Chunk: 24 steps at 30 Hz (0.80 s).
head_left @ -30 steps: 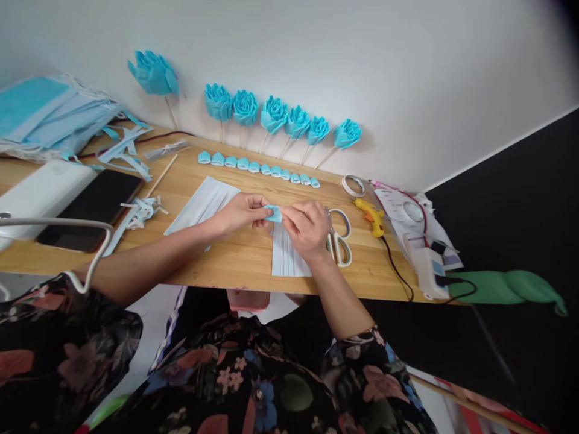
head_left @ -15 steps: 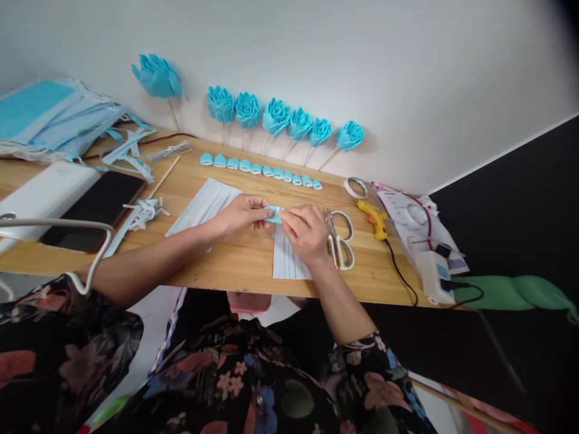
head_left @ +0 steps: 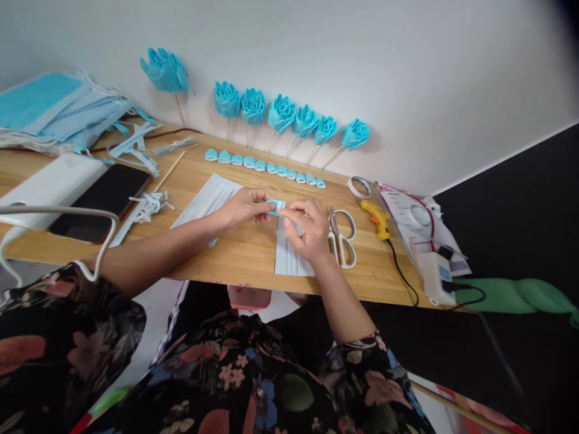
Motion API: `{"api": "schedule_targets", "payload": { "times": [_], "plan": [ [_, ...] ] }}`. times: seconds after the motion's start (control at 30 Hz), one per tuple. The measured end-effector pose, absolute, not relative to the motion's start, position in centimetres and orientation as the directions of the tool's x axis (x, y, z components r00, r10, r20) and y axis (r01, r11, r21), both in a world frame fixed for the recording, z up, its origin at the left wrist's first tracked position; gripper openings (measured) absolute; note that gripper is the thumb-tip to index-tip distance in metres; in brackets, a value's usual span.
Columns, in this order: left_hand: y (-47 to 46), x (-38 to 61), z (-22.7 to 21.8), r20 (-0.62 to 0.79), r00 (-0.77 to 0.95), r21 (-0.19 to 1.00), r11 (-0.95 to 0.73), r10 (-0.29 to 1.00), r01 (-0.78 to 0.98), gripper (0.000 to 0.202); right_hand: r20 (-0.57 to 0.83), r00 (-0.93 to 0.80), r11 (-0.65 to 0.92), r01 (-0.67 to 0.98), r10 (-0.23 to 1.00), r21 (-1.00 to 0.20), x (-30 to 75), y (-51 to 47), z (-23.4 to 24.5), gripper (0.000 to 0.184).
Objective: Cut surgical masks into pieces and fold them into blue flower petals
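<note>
My left hand (head_left: 249, 206) is closed in a pinch, thumb on top, around a small folded piece of blue mask fabric (head_left: 273, 208). A whitish strip shows at the right end of that piece. My right hand (head_left: 311, 228) reaches in from the right; its extended index finger touches the piece's right end, while its thumb hangs apart below. Under my right hand lies a pleated pale-blue mask sheet (head_left: 289, 258), partly covered. Another pleated sheet (head_left: 208, 199) lies beneath my left forearm. White-handled scissors (head_left: 342, 247) rest just right of my right hand.
Behind my hands runs a row of small blue folded petals (head_left: 248, 162). Several blue fabric roses on sticks (head_left: 281, 113) lean against the wall. A yellow glue gun (head_left: 376, 218), tape roll (head_left: 360, 187), phone (head_left: 97, 202), white box-like device (head_left: 54, 187) and mask stack (head_left: 67, 108) surround the work area.
My right thumb has moved down and away from the index finger, which stays at the piece's end. My left hand keeps its pinch. The whole view has shifted slightly.
</note>
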<state>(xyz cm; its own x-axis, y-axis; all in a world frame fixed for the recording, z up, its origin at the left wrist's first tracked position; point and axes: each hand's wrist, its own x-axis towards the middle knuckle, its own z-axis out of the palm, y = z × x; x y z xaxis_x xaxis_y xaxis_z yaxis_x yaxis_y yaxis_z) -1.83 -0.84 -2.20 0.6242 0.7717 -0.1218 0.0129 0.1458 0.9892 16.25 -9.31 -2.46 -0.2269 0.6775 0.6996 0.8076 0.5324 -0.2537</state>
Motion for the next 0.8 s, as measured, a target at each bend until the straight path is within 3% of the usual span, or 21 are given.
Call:
{"api": "schedule_targets", "payload": {
  "times": [0.1, 0.2, 0.37, 0.5, 0.67, 0.8],
  "plan": [
    [-0.6, -1.9, -2.5, -0.081, 0.638, 0.997, 0.072, 0.766, 0.040, 0.015, 0.635, -0.061, 0.456, 0.748, 0.770, -0.481, 16.5, -9.0, -1.5, 0.022],
    [-0.5, -1.9, -2.8, -0.045, 0.650, 0.998, 0.003, 0.759, 0.066, 0.016, 0.446, -0.091, 0.384, 0.677, 0.890, -0.628, 16.8, -8.2, -0.4, 0.029],
    [-0.8, -2.0, -2.6, 0.014, 0.665, 0.991, -0.097, 0.747, 0.088, 0.014, 0.218, -0.228, 0.315, 0.704, 0.949, -0.636, 16.5, -7.0, 0.9, 0.038],
    [-0.6, -2.1, -2.3, 0.056, 0.652, 0.988, -0.138, 0.756, 0.075, 0.015, 0.203, -0.221, 0.300, 0.667, 0.954, -0.682, 16.3, -6.4, 0.3, 0.036],
    [-0.4, -2.2, -2.2, 0.083, 0.637, 0.996, -0.078, 0.766, -0.036, 0.025, 0.257, -0.103, 0.276, 0.415, 0.961, -0.867, 16.2, -5.9, -1.9, 0.038],
    [-0.7, -2.0, -2.1, 0.078, 0.669, 0.997, -0.075, 0.739, -0.034, 0.026, 0.290, -0.015, 0.278, 0.333, 0.957, -0.901, 15.8, -5.9, -2.8, 0.040]
  ]
}}
